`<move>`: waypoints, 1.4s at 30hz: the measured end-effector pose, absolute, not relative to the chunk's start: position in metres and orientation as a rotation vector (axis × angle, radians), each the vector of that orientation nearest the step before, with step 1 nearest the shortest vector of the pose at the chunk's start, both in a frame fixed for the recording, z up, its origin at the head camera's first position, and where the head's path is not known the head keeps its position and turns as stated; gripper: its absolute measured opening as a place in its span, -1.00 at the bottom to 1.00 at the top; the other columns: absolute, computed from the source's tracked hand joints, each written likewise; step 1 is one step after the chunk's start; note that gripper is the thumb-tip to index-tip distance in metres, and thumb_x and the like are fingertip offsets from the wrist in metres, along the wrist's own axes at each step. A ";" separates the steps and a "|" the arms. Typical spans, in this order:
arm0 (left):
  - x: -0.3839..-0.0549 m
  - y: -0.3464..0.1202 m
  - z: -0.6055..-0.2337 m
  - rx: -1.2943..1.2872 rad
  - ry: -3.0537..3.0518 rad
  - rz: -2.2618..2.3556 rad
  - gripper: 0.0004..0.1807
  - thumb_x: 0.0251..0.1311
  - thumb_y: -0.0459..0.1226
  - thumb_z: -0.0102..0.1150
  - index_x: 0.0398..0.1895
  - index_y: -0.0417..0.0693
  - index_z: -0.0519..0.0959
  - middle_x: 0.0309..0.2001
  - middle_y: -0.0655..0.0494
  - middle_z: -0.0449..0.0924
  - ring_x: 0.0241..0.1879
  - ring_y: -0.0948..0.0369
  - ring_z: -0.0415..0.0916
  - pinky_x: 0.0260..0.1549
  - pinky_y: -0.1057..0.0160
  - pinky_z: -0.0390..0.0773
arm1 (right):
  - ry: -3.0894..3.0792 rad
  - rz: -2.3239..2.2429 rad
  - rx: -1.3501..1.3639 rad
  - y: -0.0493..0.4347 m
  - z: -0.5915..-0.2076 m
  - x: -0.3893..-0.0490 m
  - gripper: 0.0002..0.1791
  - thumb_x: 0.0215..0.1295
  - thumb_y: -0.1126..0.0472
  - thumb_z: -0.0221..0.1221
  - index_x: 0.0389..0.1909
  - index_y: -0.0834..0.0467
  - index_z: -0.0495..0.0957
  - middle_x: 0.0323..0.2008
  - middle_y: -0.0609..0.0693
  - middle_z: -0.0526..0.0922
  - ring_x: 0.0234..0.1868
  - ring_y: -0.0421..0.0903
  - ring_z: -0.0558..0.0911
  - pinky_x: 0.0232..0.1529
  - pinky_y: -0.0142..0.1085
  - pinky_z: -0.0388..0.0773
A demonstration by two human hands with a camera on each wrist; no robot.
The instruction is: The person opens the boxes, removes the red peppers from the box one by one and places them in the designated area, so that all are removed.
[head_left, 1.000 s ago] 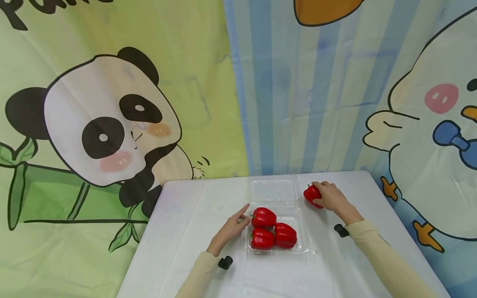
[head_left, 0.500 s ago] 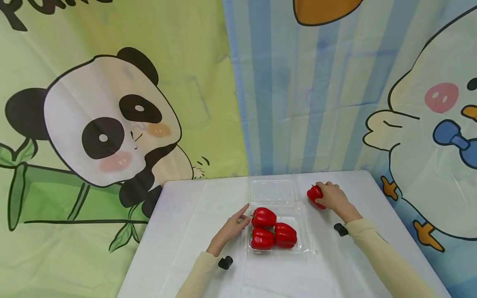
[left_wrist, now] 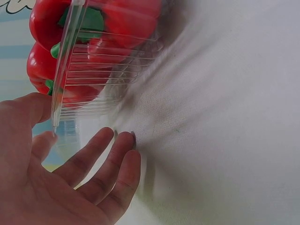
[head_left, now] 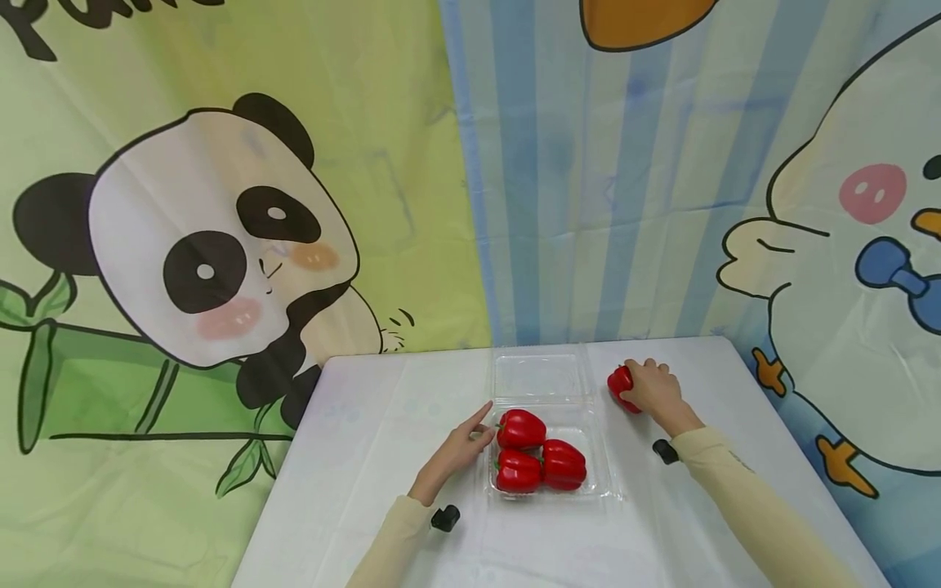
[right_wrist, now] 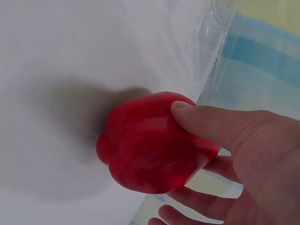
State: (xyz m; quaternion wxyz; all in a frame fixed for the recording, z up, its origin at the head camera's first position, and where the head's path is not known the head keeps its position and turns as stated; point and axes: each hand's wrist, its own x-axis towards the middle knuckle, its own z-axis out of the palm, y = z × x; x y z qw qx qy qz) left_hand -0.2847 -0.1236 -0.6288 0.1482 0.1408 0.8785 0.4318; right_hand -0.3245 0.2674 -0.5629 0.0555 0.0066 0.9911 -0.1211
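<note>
While the right hand (head_left: 653, 389) has its thumb on one side of a red pepper (head_left: 620, 385) and fingers round the other, I'd call that a real grasp. I can't tell whether the pepper touches the white table (head_left: 397, 425) or sits just above it.

Left of the grip and nearer the person: a clear container (head_left: 604, 480) with three more peppers (head_left: 563, 465), the gap at its corner nearest the grip. Lid (head_left: 538, 376) is folded back, just left of the grip. Left hand (head_left: 457, 451) is across the container from the grip, thumb at the rim, fingers loose, nothing clenched.

Risks, my read: glossy skin and a rounded shape, so a weak thumb could let the pepper twist or roll off. A low sweep leftward could snag the lid or rim. The container looks light and that left-hand contact looks light too, so a bump might shove it and jostle the peppers inside.
</note>
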 end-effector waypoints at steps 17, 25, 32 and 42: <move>-0.286 -0.123 -0.629 0.406 2.530 1.237 -0.33 0.49 -0.02 0.00 0.60 0.22 0.11 0.14 -0.14 0.60 -0.22 0.20 0.63 -0.05 0.06 0.65 | 3.056 -0.239 0.095 0.257 -0.571 -0.330 -0.29 0.23 0.07 0.31 0.29 0.37 0.36 0.04 0.52 0.44 0.04 0.47 0.44 -0.01 0.24 0.55; -0.285 -0.123 -0.628 0.405 2.532 1.242 -0.33 0.49 -0.03 0.00 0.60 0.21 0.11 0.14 -0.15 0.60 -0.21 0.18 0.63 -0.04 0.03 0.66 | 3.004 -0.267 0.133 0.258 -0.570 -0.330 -0.23 0.24 -0.02 0.32 0.32 0.35 0.32 0.09 0.51 0.40 0.10 0.48 0.40 0.05 0.27 0.52; -0.285 -0.123 -0.628 0.401 2.532 1.238 -0.33 0.48 -0.03 0.01 0.59 0.21 0.12 0.14 -0.14 0.60 -0.21 0.18 0.63 -0.03 0.01 0.66 | 2.991 -0.295 0.110 0.261 -0.566 -0.327 -0.19 0.21 -0.05 0.34 0.31 0.36 0.32 0.06 0.50 0.41 0.06 0.45 0.41 0.01 0.25 0.55; -0.284 -0.124 -0.627 0.407 2.529 1.231 -0.33 0.48 -0.03 0.01 0.60 0.21 0.11 0.14 -0.14 0.60 -0.20 0.18 0.62 -0.04 0.02 0.66 | 2.967 -0.332 0.106 0.260 -0.565 -0.328 -0.14 0.20 -0.06 0.34 0.34 0.39 0.28 0.09 0.50 0.41 0.08 0.44 0.40 0.04 0.27 0.54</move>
